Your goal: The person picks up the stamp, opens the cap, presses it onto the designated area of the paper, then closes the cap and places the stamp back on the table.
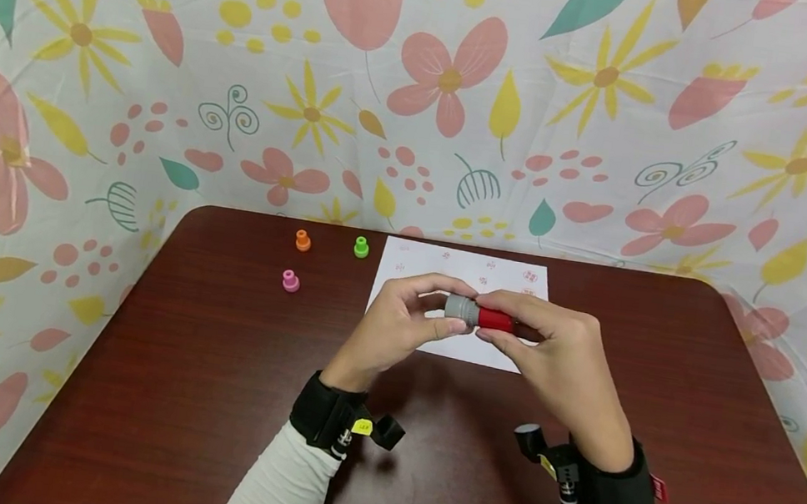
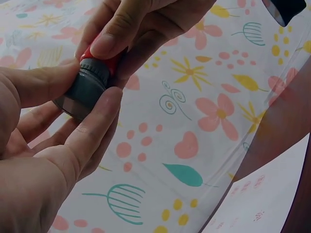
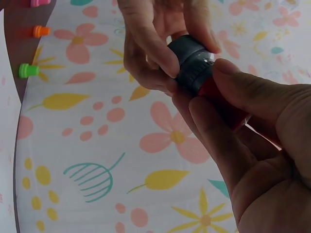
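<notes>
Both hands hold one small cylinder above the paper, which looks like a round stamp with a red body [image 1: 495,320] and a grey ridged end [image 1: 460,309]. My left hand [image 1: 401,319] pinches the grey end between thumb and fingers. From the other side, my right hand [image 1: 552,337] grips the red part. In the left wrist view the ridged grey collar [image 2: 97,70] meets the red body between the two hands. The right wrist view shows the dark grey end [image 3: 187,51] among the left fingers, tilted upward. Fingers hide part of the red body.
Under the hands lies a white sheet [image 1: 402,264] with several red printed marks. To its left on the dark brown table [image 1: 208,363] stand an orange peg-like piece [image 1: 302,240], a green one [image 1: 362,247] and a pink one [image 1: 290,281]. A flower-patterned cloth [image 1: 357,137] hangs behind.
</notes>
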`<state>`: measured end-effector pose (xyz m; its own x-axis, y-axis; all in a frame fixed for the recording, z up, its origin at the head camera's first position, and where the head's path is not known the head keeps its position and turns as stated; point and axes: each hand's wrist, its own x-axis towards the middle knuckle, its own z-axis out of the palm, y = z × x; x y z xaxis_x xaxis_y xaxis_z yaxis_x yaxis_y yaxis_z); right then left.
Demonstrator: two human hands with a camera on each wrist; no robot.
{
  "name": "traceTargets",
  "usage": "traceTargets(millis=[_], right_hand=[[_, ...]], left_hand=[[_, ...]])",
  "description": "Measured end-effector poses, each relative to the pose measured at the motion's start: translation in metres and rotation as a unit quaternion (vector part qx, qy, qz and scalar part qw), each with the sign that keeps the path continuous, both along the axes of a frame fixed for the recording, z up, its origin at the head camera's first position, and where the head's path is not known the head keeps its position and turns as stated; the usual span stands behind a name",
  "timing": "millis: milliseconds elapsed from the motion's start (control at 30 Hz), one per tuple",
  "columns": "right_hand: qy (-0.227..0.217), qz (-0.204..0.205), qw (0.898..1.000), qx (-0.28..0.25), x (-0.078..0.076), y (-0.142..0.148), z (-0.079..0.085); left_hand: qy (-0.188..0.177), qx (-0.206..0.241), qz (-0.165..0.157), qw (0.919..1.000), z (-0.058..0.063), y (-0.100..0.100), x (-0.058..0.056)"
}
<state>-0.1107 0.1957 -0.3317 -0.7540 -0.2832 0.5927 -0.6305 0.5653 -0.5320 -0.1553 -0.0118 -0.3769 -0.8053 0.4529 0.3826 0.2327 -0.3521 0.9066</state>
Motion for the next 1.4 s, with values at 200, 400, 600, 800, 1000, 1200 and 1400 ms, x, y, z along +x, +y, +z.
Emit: traceTargets(millis=[200,400,600,800,1000,1200,1400], right_hand=[[0.008,-0.001,1.000,-0.001,-0.001,0.000,-0.001],[0.029,-0.017,0.999,-0.003,0.000,-0.002,0.000],[0.048,-0.052,0.997,0.008,0.002,0.006,0.005],[0.060,-0.102,0.993,0.015,0.002,0.021,0.008],[0.080,-0.106,0.990,0.040,-0.004,0.023,0.003],[0.089,-0.118,0.988,0.040,-0.012,0.023,-0.007],[0.080,-0.137,0.985,0.065,-0.023,0.029,-0.025]], left_hand=[[-0.001,-0.002,0.008,1.0000,0.000,0.000,-0.001],[0.010,0.013,0.022,0.9996,0.000,0.003,-0.001],[0.021,0.017,0.037,0.9990,0.001,-0.006,-0.004],[0.032,0.027,0.065,0.9970,0.001,-0.021,-0.007],[0.030,0.035,0.084,0.9954,0.005,-0.026,-0.007],[0.044,0.032,0.092,0.9943,0.009,-0.033,-0.007],[0.049,0.022,0.104,0.9931,0.010,-0.038,-0.006]])
